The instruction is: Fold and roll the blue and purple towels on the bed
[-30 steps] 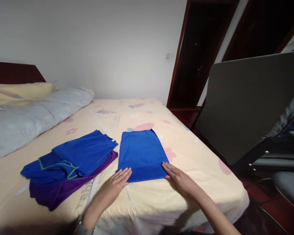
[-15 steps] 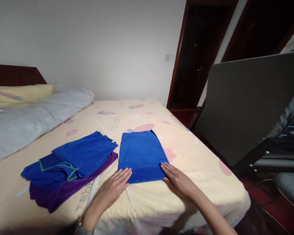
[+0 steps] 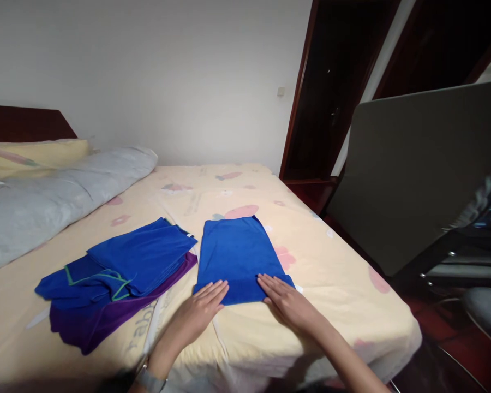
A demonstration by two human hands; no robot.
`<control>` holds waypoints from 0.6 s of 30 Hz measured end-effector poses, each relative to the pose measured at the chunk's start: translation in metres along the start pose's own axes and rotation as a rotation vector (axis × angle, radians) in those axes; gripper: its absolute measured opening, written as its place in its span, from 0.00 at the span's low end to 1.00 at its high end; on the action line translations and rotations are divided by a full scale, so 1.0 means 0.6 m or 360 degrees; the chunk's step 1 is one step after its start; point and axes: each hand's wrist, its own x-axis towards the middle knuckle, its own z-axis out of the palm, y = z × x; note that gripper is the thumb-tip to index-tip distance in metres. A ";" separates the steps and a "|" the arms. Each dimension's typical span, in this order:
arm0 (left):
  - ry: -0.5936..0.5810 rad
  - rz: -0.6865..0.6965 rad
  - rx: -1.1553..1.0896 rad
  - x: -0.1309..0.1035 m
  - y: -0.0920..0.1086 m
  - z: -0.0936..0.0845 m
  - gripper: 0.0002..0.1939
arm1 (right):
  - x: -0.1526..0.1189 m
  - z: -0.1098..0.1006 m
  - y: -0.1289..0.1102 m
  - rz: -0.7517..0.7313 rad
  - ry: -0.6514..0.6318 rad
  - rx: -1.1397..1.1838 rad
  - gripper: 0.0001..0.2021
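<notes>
A blue cloth (image 3: 237, 251) lies flat on the bed, with a folded band along its near edge and a small white tag at the right end. My left hand (image 3: 200, 308) rests on the near left part of the cloth, palm down, fingers stretched out. On the near right part lies my right hand (image 3: 288, 303), also flat with its fingers extended. To the left is a pile of blue cloths (image 3: 143, 254), one with green edging, on top of a purple cloth (image 3: 82, 327).
The bed (image 3: 339, 284) has a patterned yellow sheet. A grey rolled quilt (image 3: 73, 191) and a yellow pillow (image 3: 41, 155) lie at the left. A large dark panel (image 3: 413, 174) stands beyond the bed's right edge, near a door (image 3: 331, 93).
Both hands have moved slightly inward toward each other on the cloth. The ends of the near band and the white tag at the right now show.
</notes>
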 end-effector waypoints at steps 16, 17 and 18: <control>0.0183 -0.0245 -0.0155 -0.057 -0.042 -0.024 0.28 | -0.058 -0.076 0.057 0.0484 -0.0005 0.0249 0.26; 0.0189 -0.0269 -0.0180 -0.057 -0.043 -0.023 0.29 | -0.057 -0.076 0.057 0.0519 -0.0010 0.0275 0.26; 0.0191 -0.0293 -0.0223 -0.057 -0.043 -0.022 0.30 | -0.056 -0.077 0.057 0.0559 -0.0008 0.0314 0.25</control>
